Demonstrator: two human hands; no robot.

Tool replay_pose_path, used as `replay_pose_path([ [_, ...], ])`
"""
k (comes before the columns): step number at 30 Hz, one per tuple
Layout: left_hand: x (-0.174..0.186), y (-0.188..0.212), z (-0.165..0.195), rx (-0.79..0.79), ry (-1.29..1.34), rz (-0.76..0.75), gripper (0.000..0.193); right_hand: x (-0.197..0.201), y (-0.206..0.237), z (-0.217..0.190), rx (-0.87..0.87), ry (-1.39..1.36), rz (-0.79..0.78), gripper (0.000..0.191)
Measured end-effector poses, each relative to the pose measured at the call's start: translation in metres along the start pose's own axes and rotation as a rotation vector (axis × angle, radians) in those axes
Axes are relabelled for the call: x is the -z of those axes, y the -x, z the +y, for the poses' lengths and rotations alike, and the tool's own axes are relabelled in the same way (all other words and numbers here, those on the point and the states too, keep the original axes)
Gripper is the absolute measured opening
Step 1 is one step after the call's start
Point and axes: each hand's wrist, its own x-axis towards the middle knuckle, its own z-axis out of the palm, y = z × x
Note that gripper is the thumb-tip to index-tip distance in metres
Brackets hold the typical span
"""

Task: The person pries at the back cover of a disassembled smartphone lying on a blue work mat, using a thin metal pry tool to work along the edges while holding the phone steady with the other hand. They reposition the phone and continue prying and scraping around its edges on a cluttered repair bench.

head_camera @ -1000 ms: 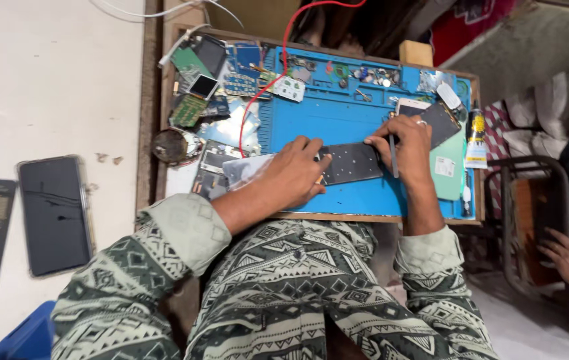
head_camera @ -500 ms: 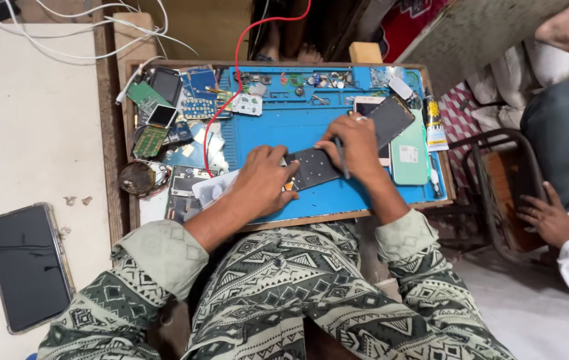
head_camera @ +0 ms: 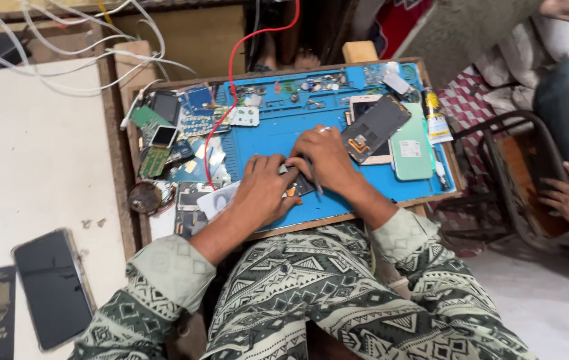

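Wooden tray on lap holding blue mat, circuit boards, phone parts, dark phone on mat under both hands, left hand flat pressing it, right hand pinching thin tool

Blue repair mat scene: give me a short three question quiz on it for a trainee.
1. True or false: both hands rest on the dark phone part on the blue mat.
2. Which hand holds a thin tool: A left hand, B right hand?
3. What colour is the wire running onto the mat?

Key: 1 true; 2 B; 3 red.
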Motion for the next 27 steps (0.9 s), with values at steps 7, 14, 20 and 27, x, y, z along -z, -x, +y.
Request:
replay_pose_path([
  [7, 0.003, -0.003, 0.001, 0.017, -0.023, -0.007, 0.064, 0.008, -0.005, 0.002, -0.131, -0.025, -0.024, 0.019],
  [14, 0.008, 0.002, 0.008, 0.056, -0.025, -0.088, 0.062, 0.013, 0.009, 0.006, -0.325, -0.105, -0.049, 0.02],
  [20, 0.006, -0.002, 0.009, 0.044, -0.028, -0.079, 0.063, 0.015, 0.016, 0.016, -0.244, -0.163, -0.031, 0.018],
  [27, 0.011, 0.001, 0.009, 0.032, -0.032, -0.08, 0.067, 0.023, 0.018, 0.004, -0.162, -0.221, -0.017, 0.023],
])
